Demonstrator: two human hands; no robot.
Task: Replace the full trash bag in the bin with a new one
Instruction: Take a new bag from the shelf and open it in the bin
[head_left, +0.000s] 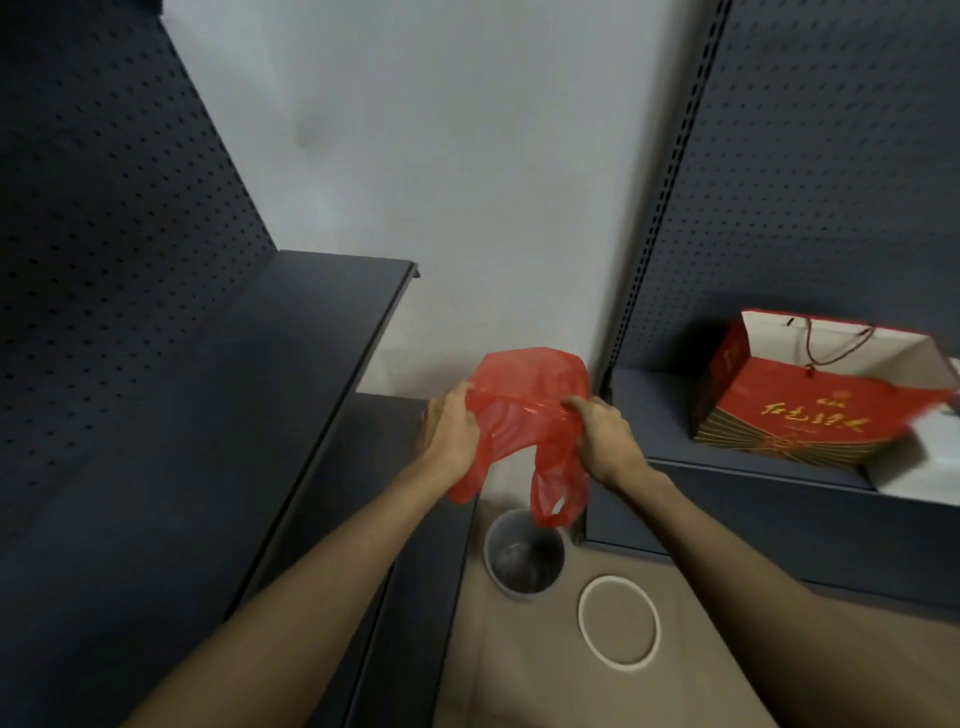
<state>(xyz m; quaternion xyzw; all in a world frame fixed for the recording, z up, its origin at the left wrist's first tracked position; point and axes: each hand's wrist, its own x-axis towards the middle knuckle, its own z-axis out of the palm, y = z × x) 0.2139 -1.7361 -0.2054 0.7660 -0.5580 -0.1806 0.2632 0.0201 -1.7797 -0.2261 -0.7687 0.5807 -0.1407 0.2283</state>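
Observation:
A thin red plastic bag (524, 400) hangs in the air between both hands, its handle loops dangling down. My left hand (451, 426) grips the bag's left edge and my right hand (605, 431) grips its right edge, pulling the mouth apart. Straight below, on the floor, stands a small grey round bin (523, 556). No bag lines the bin and its inside looks bare. A white ring (619, 619), apparently the bin's rim clamp, lies on the floor to the right of the bin.
Dark pegboard shelving stands on both sides: a deep shelf (291, 332) at left, a lower shelf (753, 467) at right. A red paper gift bag (810, 405) lies on the right shelf. A white wall closes the gap behind the bin.

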